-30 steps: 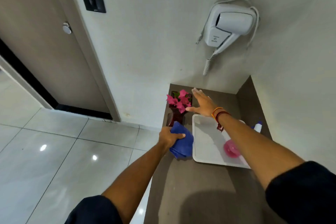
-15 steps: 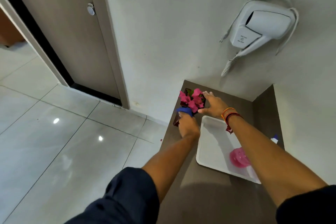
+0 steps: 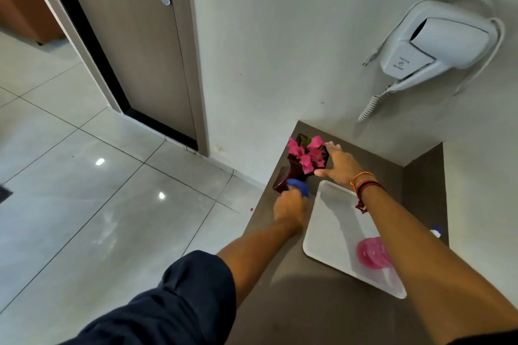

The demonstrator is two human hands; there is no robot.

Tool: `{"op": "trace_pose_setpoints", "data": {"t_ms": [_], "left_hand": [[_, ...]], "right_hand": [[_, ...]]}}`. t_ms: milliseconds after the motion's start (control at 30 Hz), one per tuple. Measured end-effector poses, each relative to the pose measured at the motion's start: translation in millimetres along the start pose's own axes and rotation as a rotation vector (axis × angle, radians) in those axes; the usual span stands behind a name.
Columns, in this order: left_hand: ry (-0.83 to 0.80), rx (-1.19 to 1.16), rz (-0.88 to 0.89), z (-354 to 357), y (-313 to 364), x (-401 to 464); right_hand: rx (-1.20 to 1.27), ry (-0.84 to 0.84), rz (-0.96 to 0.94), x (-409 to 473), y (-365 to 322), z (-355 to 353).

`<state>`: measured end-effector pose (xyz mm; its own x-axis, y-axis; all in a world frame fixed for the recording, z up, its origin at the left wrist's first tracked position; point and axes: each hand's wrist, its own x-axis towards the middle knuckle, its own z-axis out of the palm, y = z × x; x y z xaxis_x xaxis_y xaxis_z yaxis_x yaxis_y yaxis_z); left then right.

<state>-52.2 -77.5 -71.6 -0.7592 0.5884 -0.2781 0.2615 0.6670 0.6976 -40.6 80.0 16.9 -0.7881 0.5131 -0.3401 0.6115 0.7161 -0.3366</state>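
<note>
A dark red vase (image 3: 283, 181) with pink flowers (image 3: 307, 152) stands at the far left corner of a brown counter (image 3: 294, 302). My left hand (image 3: 290, 211) grips a blue cloth (image 3: 299, 186) and presses it against the vase's lower side. My right hand (image 3: 340, 165) holds the vase's top rim beside the flowers, thumb toward me and fingers on the far side. Coloured thread bands circle that wrist.
A white tray (image 3: 330, 232) lies on the counter right of the vase with a pink cup (image 3: 371, 253) in it. A small white bottle (image 3: 436, 231) stands by the right wall. A white hair dryer (image 3: 437, 47) hangs above. Door and tiled floor lie left.
My right hand went from hovering spread beside the flowers to holding the vase's top. My left hand brought the blue cloth forward from the counter edge to the vase.
</note>
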Motion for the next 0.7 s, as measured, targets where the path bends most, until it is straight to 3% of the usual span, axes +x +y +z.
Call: {"op": "trace_pose_setpoints", "data": {"t_ms": [67, 133, 267, 367, 700], "left_hand": [[0.078, -0.176, -0.231, -10, -9, 6], [0.135, -0.294, -0.318, -17, -9, 13], [0.084, -0.292, -0.203, -14, 17, 21], [0.017, -0.147, -0.149, -2, 26, 21], [-0.144, 0.178, 0.211, 2, -9, 15]], "right_hand": [[0.014, 0.000, 0.002, 0, 0, 0], [0.022, -0.003, 0.005, 0, 0, -1], [0.020, 0.001, 0.008, 1, -1, -1], [0.026, 0.000, 0.013, 2, -2, 0], [0.022, 0.016, 0.013, 0, -3, 1]]}}
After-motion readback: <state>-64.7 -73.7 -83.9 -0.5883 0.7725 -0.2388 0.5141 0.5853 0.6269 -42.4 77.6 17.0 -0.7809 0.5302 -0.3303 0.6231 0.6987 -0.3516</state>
